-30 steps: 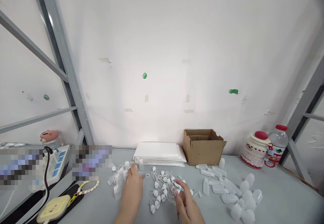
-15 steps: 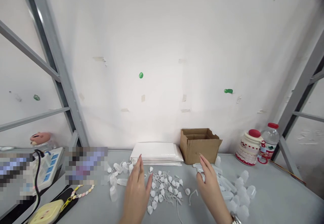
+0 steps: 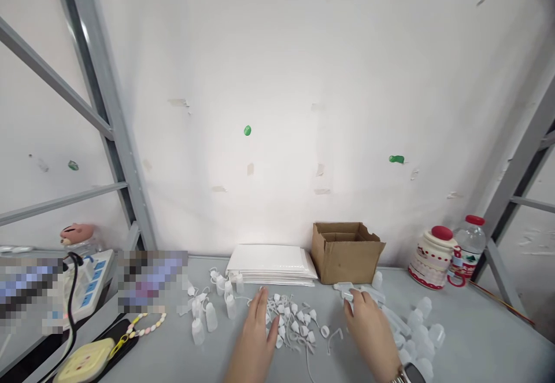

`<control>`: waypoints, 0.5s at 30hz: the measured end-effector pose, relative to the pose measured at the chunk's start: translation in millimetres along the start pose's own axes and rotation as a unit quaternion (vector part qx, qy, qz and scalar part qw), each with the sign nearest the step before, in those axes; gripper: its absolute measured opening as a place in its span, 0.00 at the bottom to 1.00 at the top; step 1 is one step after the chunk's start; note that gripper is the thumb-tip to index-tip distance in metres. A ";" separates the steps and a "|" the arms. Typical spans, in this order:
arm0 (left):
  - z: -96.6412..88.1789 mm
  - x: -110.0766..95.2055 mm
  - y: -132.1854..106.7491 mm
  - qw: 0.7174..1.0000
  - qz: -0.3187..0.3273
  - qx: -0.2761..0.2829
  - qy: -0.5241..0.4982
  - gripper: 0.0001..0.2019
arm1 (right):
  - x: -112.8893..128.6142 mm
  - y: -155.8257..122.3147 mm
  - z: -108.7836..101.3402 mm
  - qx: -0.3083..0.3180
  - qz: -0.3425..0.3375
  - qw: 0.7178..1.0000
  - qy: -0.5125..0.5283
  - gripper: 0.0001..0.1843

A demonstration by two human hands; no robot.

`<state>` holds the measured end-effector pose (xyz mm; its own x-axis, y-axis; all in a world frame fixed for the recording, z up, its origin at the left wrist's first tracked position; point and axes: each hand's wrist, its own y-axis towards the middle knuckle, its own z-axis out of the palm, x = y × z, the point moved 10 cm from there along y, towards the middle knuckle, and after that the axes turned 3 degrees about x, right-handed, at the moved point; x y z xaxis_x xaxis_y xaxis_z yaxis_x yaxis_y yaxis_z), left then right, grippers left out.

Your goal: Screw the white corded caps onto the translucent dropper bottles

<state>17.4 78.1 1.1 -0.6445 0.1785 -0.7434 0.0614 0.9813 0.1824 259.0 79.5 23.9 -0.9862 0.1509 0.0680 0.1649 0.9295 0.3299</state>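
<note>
My left hand [image 3: 256, 332] is open, fingers stretched forward and thumb apart. It reaches over the left side of a loose pile of small white caps with thin tethers [image 3: 295, 322]. My right hand [image 3: 368, 328] is open with the fingers bent downward, at the near end of some clear plastic tubes or bottles [image 3: 344, 286]; whether the fingertips touch one is not clear. To the left stand several small translucent bottles [image 3: 211, 317] with white caps. More translucent bottles without visible caps [image 3: 420, 337] lie in a heap right of my right wrist.
At the wall lie a stack of flat white sheets or boxes [image 3: 272, 263] and an open cardboard box [image 3: 347, 256]. A decorated jar [image 3: 431, 259] and a red-capped water bottle [image 3: 470, 244] stand right. A power strip [image 3: 93, 285], beaded strap [image 3: 147, 330] and yellow case [image 3: 84, 361] lie left.
My left hand has moved right over the caps, uncovering bottles on the left. My right hand has turned, its fingers now bent down at the clear plastic pieces. The view has shifted slightly.
</note>
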 end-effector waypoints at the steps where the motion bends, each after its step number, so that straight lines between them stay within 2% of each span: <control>1: 1.5 -1.9 -0.1 1.000 0.005 0.010 0.016 0.22 | 0.9 -1.1 0.4 0.011 0.000 1.000 -0.019 0.13; 6: 12.4 -10.7 -2.9 0.991 0.034 0.068 0.113 0.11 | 3.0 -6.1 11.1 0.048 0.000 0.998 -0.043 0.11; 11: 17.4 -9.1 -3.6 0.983 0.028 0.093 0.157 0.12 | 7.1 -9.2 18.6 0.067 -0.001 0.997 -0.045 0.13; 15: 14.6 -15.4 -4.3 0.983 0.044 0.088 0.154 0.14 | 10.1 -9.7 17.2 0.090 0.000 0.995 -0.037 0.13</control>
<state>38.3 72.2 2.4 -0.8292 0.2605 -0.4945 0.2415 0.9649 0.1034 247.2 77.7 5.2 -0.9854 0.1701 -0.0045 0.1673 0.9737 0.1549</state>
